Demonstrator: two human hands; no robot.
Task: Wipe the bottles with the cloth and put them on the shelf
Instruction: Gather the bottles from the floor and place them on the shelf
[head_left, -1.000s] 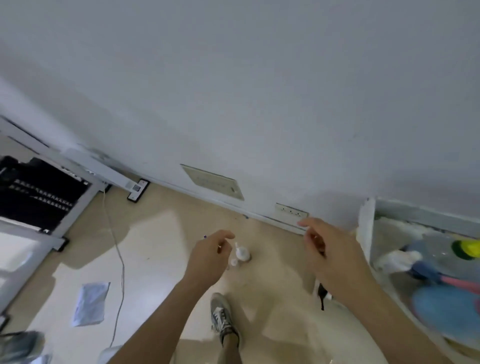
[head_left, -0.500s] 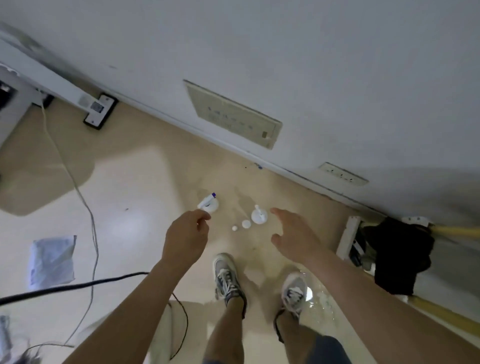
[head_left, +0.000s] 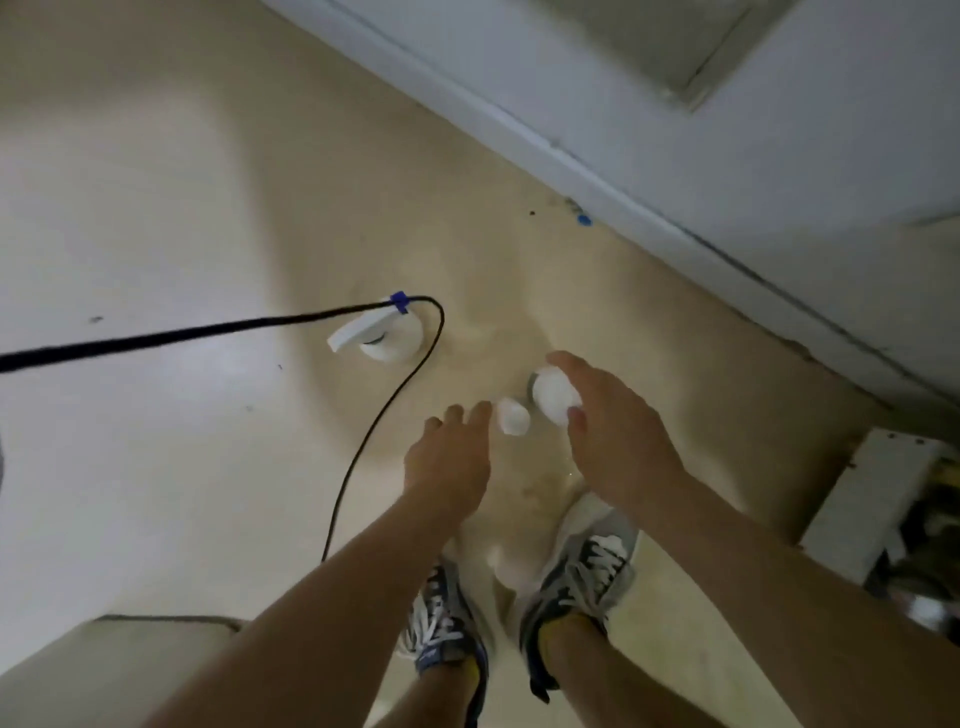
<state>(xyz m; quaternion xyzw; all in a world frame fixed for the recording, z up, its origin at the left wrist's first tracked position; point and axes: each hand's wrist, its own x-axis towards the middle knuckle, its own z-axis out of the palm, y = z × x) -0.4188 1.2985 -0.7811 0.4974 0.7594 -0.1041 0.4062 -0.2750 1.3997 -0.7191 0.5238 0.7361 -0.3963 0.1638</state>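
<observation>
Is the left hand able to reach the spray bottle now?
Probably yes. The left hand is open and empty, close to the spray bottle. Only a thin black cable runs between them and over its nozzle; it may snag.

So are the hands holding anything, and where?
The left hand holds nothing. The right hand has finger and thumb either side of the larger white bottle; too blurry to tell if it grips.

On my monitor, the arms run bare from the left hand (head_left: 449, 457) and right hand (head_left: 618, 447) to the frame's edge. Grey-and-navy trainers, left shoe (head_left: 447, 623) and right shoe (head_left: 582, 566), carry white laces over yellow socks (head_left: 551, 631).
</observation>
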